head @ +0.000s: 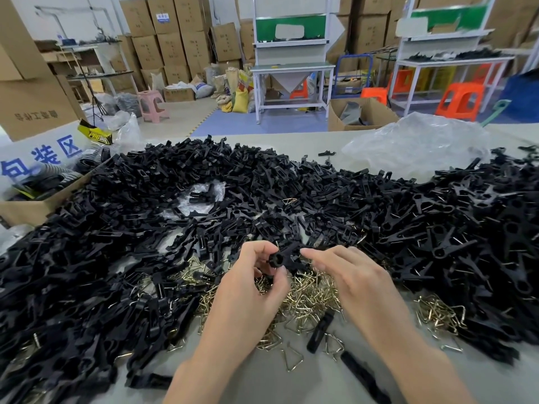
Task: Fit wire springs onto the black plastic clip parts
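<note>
My left hand (250, 284) pinches a black plastic clip part (281, 258) between thumb and curled fingers, held just above the table. My right hand (353, 275) hovers right beside it with fingers relaxed; its fingertips are close to the clip's right end, and I cannot tell if they touch. Under both hands lies a heap of brass-coloured wire springs (306, 295). A second small pile of springs (437, 313) sits to the right. A huge mound of black clip parts (204, 182) covers the table all around.
An open cardboard box (32, 205) stands at the left edge. Crumpled clear plastic (417, 144) lies at the back right. Two loose black parts (320, 330) rest near my right wrist. Workbenches, orange stools and stacked cartons fill the room behind.
</note>
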